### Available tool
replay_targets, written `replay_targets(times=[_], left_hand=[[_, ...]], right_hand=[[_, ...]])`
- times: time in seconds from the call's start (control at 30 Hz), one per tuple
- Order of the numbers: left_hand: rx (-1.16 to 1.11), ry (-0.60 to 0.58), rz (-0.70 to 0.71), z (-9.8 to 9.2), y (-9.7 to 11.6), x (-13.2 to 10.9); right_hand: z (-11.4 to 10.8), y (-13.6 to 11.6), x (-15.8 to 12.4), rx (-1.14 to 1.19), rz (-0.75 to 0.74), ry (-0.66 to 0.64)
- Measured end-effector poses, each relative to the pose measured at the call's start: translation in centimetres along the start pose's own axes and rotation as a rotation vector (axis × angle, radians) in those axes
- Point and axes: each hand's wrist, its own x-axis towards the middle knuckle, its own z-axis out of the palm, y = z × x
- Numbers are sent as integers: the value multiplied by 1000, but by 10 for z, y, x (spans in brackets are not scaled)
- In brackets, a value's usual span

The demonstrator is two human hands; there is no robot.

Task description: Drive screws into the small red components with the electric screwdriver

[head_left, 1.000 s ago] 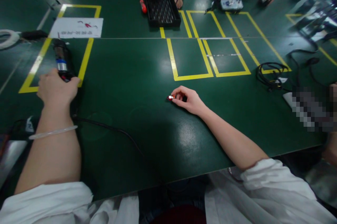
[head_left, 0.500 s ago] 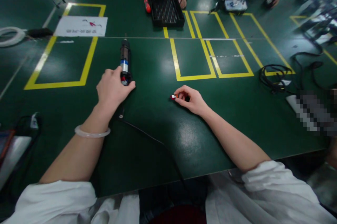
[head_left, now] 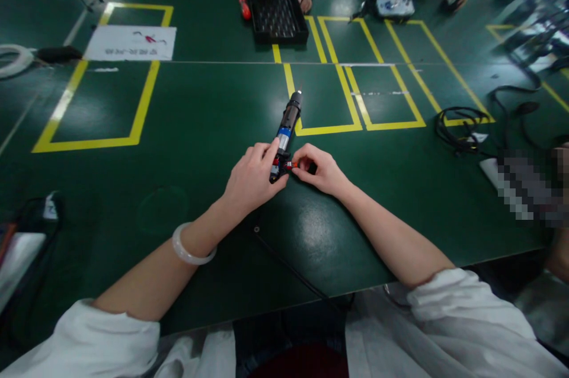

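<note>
My left hand [head_left: 254,179] is closed around the rear end of an electric screwdriver [head_left: 288,117], black with a blue and silver band. Its thin bit points away from me, tilted a little to the right. A black cord [head_left: 288,271] trails from behind the hand over the table edge. Between the thumb and fingertips of my right hand [head_left: 320,169] is a small red and orange piece [head_left: 291,165], too small to name. That piece lies right at the screwdriver's rear end; I cannot tell whether they touch.
Yellow tape rectangles [head_left: 329,129] mark the green table [head_left: 213,111]. A white sheet [head_left: 131,43] lies far left. Across the table, a co-worker's hands are at a black tray [head_left: 281,31], beside a red-handled screwdriver [head_left: 244,7]. A coiled black cable [head_left: 460,129] is on the right.
My left hand has carried the electric screwdriver to the right, up to my right hand, and the tool now leans rightward. The cord followed. My right hand stays nearly in place.
</note>
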Motion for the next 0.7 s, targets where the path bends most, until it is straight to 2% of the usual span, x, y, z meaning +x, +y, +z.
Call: replay_targets(times=[0.2,0.5,0.7], left_hand=[[-13,19,39,0,0,-1],[15,-1,-13,-3,6,-3],[60,-16,-58,-4,9,-1]], right_hand=[[-1,-4,0,-54,-37,-69],[-2,-5,0,-74,-67,-9],[-5,-10,-2,-94,-5,35]])
